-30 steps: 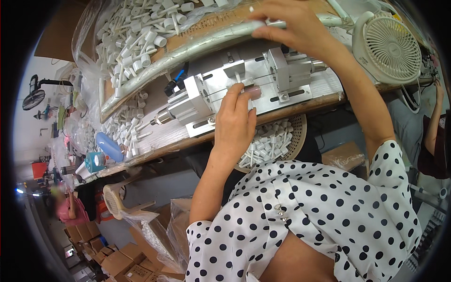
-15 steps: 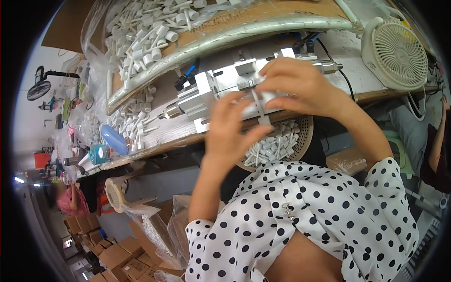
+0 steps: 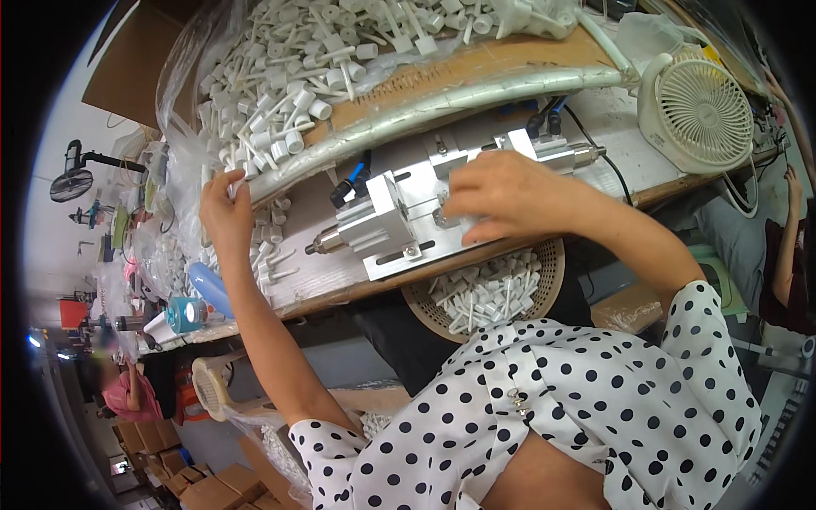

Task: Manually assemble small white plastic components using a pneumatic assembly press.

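At the edge of the bulk pile of white stemmed caps, my left hand is bent at the fingers. A small white piece, apparently one of these caps, shows between its thumb and fingertips. My right hand rests over the middle of a silver metal fixture, its fingers curled down. Under those fingertips a bit of white shows, seemingly a cap; the fingers cover most of it. Black fittings with blue tubes sit on the fixture's far side, and a metal tip sticks out at each end.
Below the table edge a tan basket holds many white stemmed caps. A white fan stands at the right. A padded clear-wrapped rim borders the pile. Loose caps, a blue object and a teal-white container lie at the left.
My left hand has swung left, away from the fixture, to the pile's edge. My right hand stays over the fixture, its fingers now lower and more curled. The view has shifted slightly.
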`<state>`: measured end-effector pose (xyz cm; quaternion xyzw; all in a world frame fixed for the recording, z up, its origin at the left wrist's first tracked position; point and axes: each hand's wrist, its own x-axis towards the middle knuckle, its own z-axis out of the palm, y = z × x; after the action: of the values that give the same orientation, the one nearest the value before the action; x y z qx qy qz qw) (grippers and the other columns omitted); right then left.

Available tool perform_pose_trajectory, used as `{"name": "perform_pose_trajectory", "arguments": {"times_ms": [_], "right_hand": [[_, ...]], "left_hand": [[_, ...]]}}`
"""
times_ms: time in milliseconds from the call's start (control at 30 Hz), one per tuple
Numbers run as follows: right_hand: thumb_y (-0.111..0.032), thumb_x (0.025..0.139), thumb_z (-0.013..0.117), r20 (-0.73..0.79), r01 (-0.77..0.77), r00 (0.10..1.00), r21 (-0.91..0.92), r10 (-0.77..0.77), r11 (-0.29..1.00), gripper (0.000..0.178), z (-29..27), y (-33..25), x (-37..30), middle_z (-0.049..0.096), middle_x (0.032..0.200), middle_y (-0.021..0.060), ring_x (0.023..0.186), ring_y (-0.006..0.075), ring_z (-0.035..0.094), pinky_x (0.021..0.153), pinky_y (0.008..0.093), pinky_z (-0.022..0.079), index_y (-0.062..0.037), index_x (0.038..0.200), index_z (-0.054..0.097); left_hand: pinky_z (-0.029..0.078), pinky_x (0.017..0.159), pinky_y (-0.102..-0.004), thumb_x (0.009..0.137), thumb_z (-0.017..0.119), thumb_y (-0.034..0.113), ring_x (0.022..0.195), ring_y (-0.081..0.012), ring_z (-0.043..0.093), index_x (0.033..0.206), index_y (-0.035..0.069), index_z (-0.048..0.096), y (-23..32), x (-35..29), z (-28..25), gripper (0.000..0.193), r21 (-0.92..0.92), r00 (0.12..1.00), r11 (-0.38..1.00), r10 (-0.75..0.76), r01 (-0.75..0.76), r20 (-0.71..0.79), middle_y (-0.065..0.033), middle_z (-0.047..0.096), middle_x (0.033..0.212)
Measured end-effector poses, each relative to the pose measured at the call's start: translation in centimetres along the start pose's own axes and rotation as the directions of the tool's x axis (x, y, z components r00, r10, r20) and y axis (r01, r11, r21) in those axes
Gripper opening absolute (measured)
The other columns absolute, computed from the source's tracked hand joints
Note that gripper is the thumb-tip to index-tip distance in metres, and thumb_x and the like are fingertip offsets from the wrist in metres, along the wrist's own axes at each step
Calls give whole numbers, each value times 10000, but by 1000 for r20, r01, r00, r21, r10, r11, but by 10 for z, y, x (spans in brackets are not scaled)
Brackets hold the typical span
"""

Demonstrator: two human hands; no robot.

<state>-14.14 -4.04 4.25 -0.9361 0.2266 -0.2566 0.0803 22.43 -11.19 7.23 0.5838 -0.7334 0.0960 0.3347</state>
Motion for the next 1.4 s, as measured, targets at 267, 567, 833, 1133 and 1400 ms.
{"name": "perform_pose_trajectory", "arguments": {"times_ms": [267, 567, 833, 1133, 1400], "right_hand": [[-289, 763, 606, -378, -429, 882, -390, 283, 815, 283, -40, 107, 68, 593, 840, 182, 833, 354, 565, 735, 421, 445, -17, 838, 603], [-177, 760, 551, -290, -472, 855, -95, 429, 876, 192, -44, 60, 55, 602, 813, 235, 799, 400, 578, 707, 452, 452, 3, 811, 593], [-136, 706, 665, -438, -262, 845, 157, 305, 952, 233, -37, 12, -20, 603, 767, 83, 717, 221, 581, 642, 322, 458, -29, 902, 599], [-112, 675, 662, -259, 14, 966, 95, 12, 995, 203, -5, -5, -26, 599, 817, 107, 874, 252, 566, 756, 344, 467, -21, 847, 603], [-114, 632, 657, -49, 26, 998, -94, -30, 995, 210, 15, 4, -15, 588, 801, 107, 896, 260, 563, 796, 364, 444, -18, 792, 561]], "left_hand": [[408, 509, -237, 689, 673, 62, 635, -147, 487, 917, 27, 607, 145, -61, 10, 240, -420, 995, 905, 89, -65, 38, -99, 545, 956], [478, 715, -372, 718, 630, 12, 907, -356, 560, 909, -28, 547, 212, -114, 77, 212, -448, 974, 883, 204, -141, 96, -186, 513, 1062], [483, 643, -334, 717, 651, 38, 802, -290, 588, 920, -16, 535, 223, -110, 68, 240, -411, 953, 899, 243, -151, 181, -156, 534, 1009], [447, 645, -280, 768, 536, 45, 735, -175, 557, 918, 35, 631, 72, 29, 30, 179, 94, 947, 975, 217, -199, -237, -85, 602, 827], [449, 710, -330, 719, 596, 73, 767, -240, 577, 992, 34, 614, 29, 62, 32, 276, -147, 950, 969, 227, -198, 214, -139, 611, 833]]}}
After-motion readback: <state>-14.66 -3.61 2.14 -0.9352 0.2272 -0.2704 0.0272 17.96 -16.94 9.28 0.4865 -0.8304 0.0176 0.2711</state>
